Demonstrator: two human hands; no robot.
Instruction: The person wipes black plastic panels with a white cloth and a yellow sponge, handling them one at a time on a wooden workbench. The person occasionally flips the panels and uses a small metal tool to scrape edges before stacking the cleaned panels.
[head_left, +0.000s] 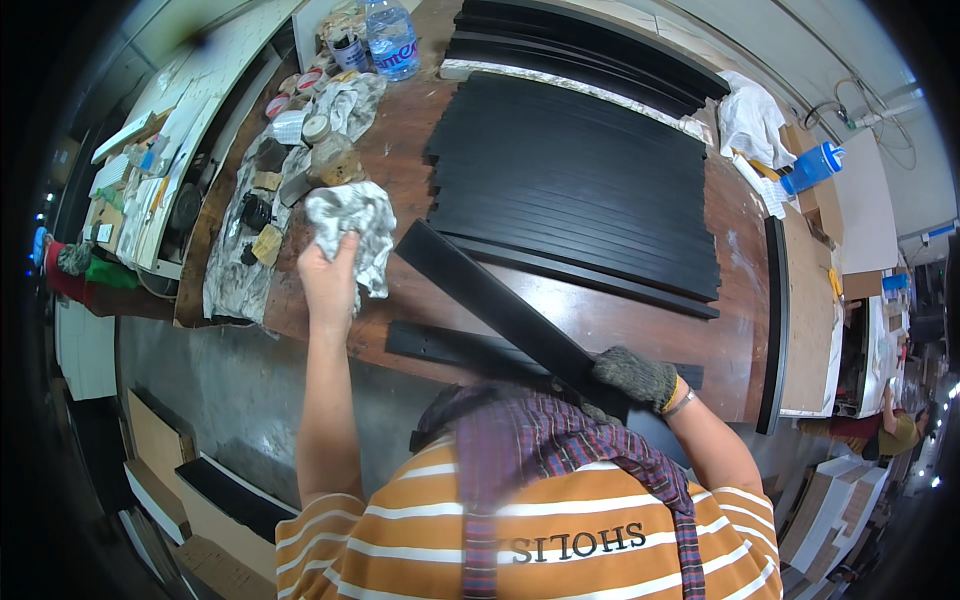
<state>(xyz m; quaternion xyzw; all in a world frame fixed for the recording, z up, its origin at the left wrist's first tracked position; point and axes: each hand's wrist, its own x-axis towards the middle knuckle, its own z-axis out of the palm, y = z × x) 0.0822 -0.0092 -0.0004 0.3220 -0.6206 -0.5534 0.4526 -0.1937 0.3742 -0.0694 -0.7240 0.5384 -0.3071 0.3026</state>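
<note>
Our left hand (328,275) clutched a stained rag (352,228) above its fingers. Our gloved right hand (634,376) gripped a black strip (490,300), which slanted up-left from that grip toward the rag.

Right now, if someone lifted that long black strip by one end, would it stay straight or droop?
Probably stays straight: the black strip juts out from the gloved right hand with no visible sag, so it looks stiff. Being long and thin, it seems light for its length. The crumpled rag in the left hand is plainly floppy by comparison.
</note>
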